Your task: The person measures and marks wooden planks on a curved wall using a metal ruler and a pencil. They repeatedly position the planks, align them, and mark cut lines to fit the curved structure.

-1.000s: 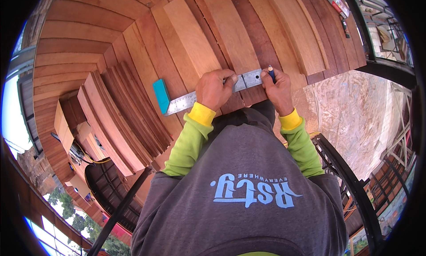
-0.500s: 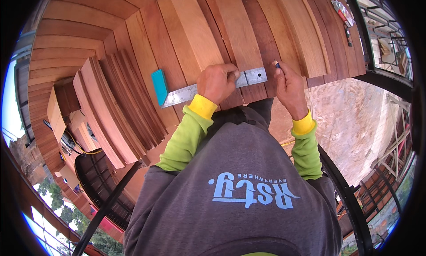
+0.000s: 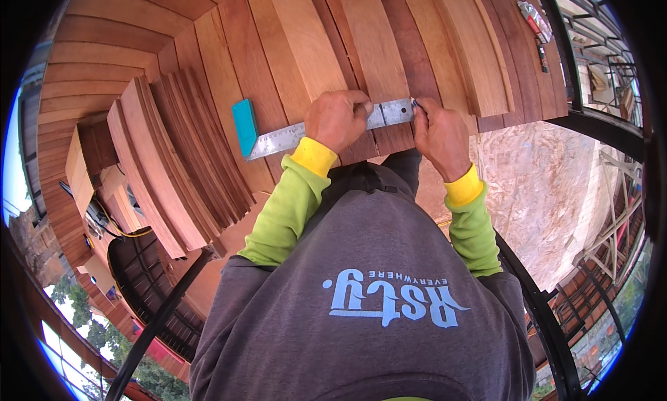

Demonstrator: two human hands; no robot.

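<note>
A try square with a teal stock [image 3: 244, 125] and a steel blade [image 3: 278, 140] lies across the near ends of several reddish-brown boards. My left hand [image 3: 336, 121] is closed over the middle of the blade, thumb and forefinger pressing near its upper edge. Pinched in my right hand [image 3: 442, 138] is a pencil [image 3: 415, 103], mostly hidden by the fingers. Its tip is at the blade's right end, close to the round hole. A lighter plank [image 3: 372, 43] runs away from me under that part of the blade.
Stacked wooden strips [image 3: 163, 172] stand to the left. A raised board [image 3: 479, 61] lies right of centre. At the far right are a marker [image 3: 542, 58] and a small plastic packet [image 3: 533, 19]. A black metal frame [image 3: 604, 129] borders the right side.
My right hand has moved left and slightly up, bringing the pencil from beside the square to its blade's right end. My left hand stays on the blade.
</note>
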